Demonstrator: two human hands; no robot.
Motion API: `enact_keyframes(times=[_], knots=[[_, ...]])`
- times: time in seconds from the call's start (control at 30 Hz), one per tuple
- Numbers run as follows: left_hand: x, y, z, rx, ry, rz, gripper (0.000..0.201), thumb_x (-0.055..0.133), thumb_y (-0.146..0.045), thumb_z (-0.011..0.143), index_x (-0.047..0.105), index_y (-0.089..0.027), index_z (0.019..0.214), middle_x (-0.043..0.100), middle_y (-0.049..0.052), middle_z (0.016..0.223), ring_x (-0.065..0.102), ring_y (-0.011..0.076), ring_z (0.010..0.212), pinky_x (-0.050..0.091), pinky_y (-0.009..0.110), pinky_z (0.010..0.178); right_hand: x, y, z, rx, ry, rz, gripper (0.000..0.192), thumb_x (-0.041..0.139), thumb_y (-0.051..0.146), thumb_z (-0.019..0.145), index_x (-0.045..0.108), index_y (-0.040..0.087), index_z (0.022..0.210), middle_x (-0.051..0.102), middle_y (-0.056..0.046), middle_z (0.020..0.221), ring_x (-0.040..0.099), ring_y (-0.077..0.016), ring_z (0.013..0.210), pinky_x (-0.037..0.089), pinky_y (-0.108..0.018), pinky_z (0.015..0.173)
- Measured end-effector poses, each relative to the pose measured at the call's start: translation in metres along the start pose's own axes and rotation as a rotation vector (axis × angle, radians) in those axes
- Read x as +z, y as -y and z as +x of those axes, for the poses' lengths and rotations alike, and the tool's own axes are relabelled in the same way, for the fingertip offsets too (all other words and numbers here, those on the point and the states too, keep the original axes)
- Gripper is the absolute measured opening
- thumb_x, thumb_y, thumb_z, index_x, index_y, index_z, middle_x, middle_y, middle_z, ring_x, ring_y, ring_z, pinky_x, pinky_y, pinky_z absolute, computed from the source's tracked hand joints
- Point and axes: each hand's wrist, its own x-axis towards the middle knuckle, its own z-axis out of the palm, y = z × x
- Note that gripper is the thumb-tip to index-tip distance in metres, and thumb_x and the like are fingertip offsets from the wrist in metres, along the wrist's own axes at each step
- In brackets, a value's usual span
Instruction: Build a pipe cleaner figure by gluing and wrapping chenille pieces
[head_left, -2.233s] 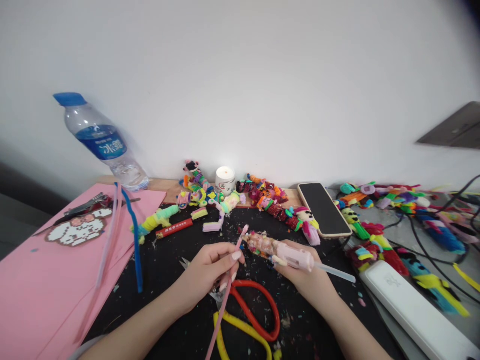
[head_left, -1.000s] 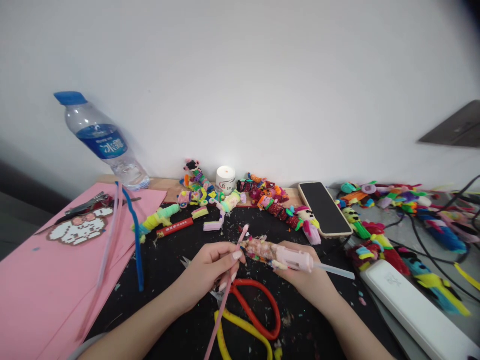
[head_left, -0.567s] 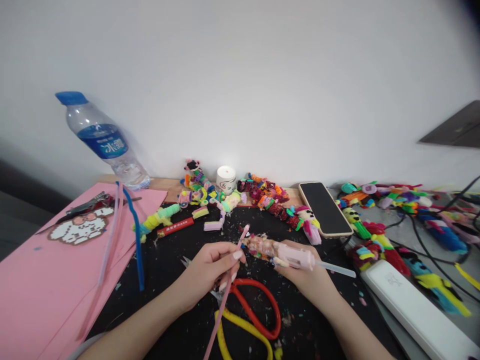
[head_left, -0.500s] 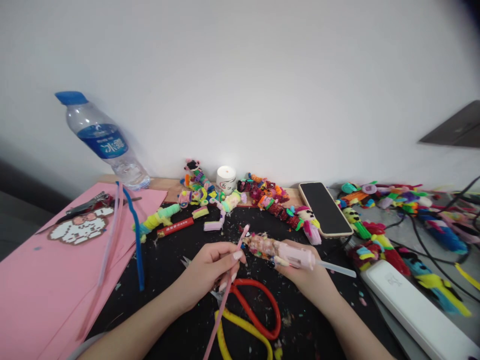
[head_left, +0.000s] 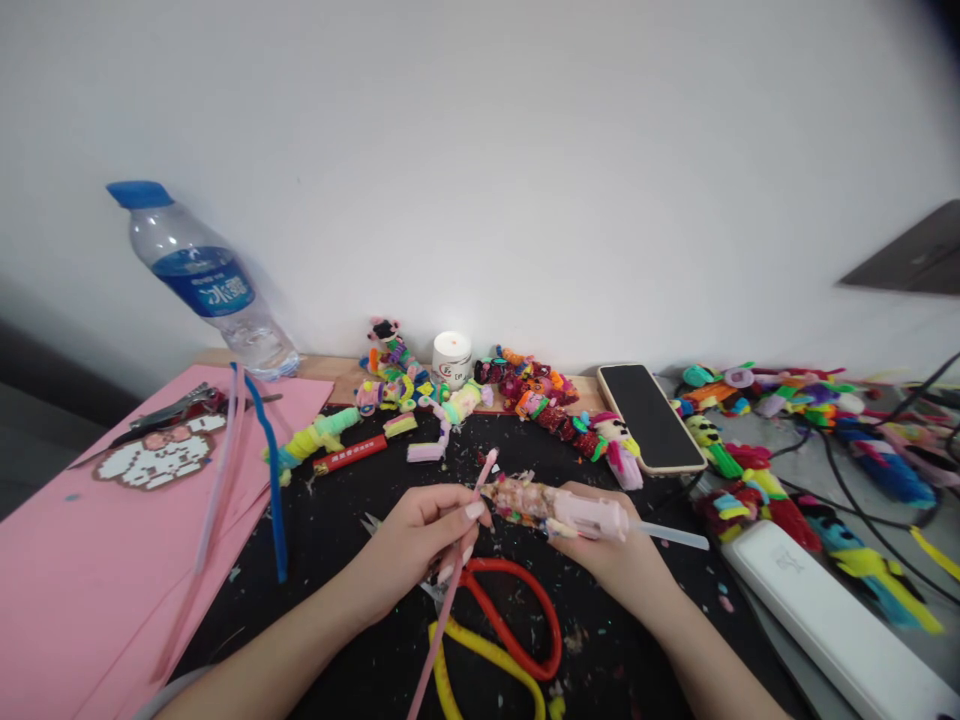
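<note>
My left hand (head_left: 416, 540) pinches a long pink pipe cleaner (head_left: 448, 600) that runs from the bottom edge up to a tip near the middle of the table. My right hand (head_left: 611, 560) grips a small pink glue gun (head_left: 581, 515) with a clear glue stick (head_left: 671, 538) poking out to the right. The gun's nozzle end, crusted with colourful bits, points left and nearly meets the pipe cleaner's tip. Red and yellow scissors (head_left: 517, 630) lie on the black mat (head_left: 337, 500) just below both hands.
Pink paper sheets (head_left: 90, 560) with a blue pipe cleaner (head_left: 271, 470) lie left, a water bottle (head_left: 202, 285) behind them. Along the wall sit colourful pipe-cleaner figures (head_left: 540, 395), a small lit candle (head_left: 451, 358) and a phone (head_left: 649, 417). A white power strip (head_left: 832, 620) and cables lie right.
Almost nothing moves. The glue gun's tip shifts slightly up and down beside the pipe cleaner's end; both hands keep their grips.
</note>
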Motion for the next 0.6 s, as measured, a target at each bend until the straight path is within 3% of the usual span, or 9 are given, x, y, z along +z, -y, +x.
enact_keyframes(times=[0.37,0.6], knots=[[0.0004,-0.0006,-0.0002,-0.007,-0.005,0.001,0.024,0.060,-0.037,0.080,0.062,-0.014,0.074,0.052,-0.005,0.050,0.036,0.0014,0.035,0.026,0.013,0.036,0.0007,-0.0015,-0.0003,0.000,-0.030,-0.032,0.019,0.061,0.026,0.066,0.046,0.018,0.057,0.043,0.005,0.053,0.035,-0.0090,0.049,0.028,-0.021,0.045],[0.0002,0.0000,-0.0003,-0.010,0.002,0.010,0.024,0.059,-0.037,0.081,0.061,-0.013,0.075,0.051,-0.005,0.050,0.036,0.0012,0.035,0.026,0.012,0.036,-0.0003,-0.0080,0.0007,-0.020,-0.077,-0.116,0.015,0.061,0.028,0.067,0.053,0.017,0.061,0.052,0.002,0.056,0.044,-0.0113,0.050,0.037,-0.022,0.047]])
